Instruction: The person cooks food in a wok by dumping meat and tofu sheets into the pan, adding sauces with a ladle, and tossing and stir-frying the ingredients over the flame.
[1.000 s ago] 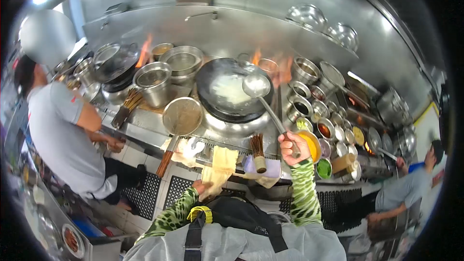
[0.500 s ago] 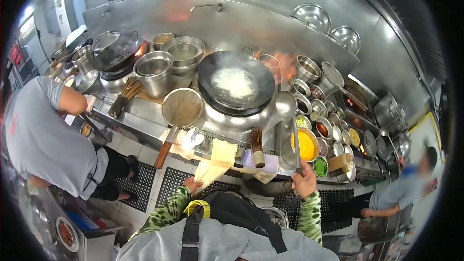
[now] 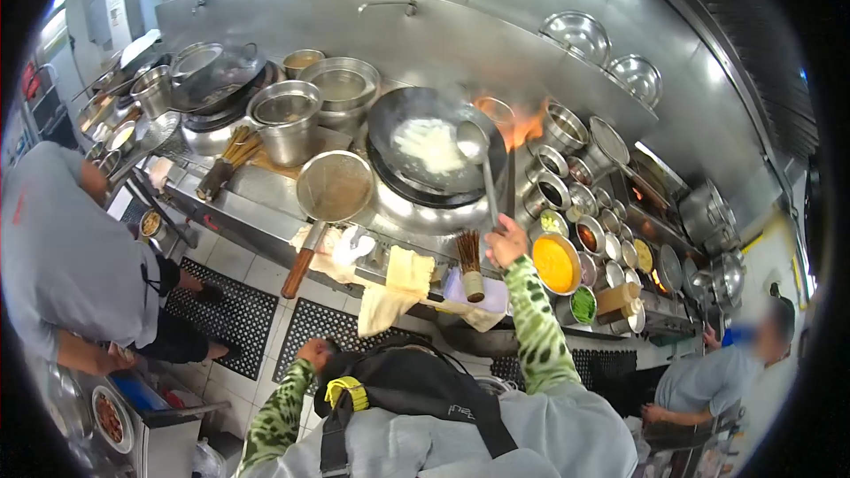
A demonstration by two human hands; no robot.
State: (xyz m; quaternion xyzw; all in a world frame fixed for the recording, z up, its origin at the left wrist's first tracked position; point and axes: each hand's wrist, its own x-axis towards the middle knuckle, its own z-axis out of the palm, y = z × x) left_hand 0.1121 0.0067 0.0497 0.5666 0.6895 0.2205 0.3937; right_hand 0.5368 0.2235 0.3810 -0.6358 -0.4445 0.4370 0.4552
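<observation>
My right hand [image 3: 506,242] is closed round the handle of a long metal ladle [image 3: 490,188]. The ladle's bowl is over the right side of a black wok [image 3: 398,164], beside pale white food [image 3: 427,145] that lies in the wok. My left hand [image 3: 317,352] is low in front of my body, by the black apron; its fingers are too small and blurred to read. A cream cloth [image 3: 398,288] hangs over the counter's front edge, apart from that hand. Nearby are a bamboo brush [image 3: 472,270] and a wooden-handled strainer [image 3: 335,186].
Flames [image 3: 524,124] rise right of the wok. Several seasoning bowls stand on the right, including a bowl of orange-yellow liquid [image 3: 556,264] and chopped greens [image 3: 583,305]. Metal pots [image 3: 285,124] stand on the left. One person [image 3: 80,248] is at left, another [image 3: 708,376] at right.
My right hand has moved forward and left, bringing the ladle's bowl over the wok. My left hand has let go of the cream cloth and drawn back. The person at left has turned and moved.
</observation>
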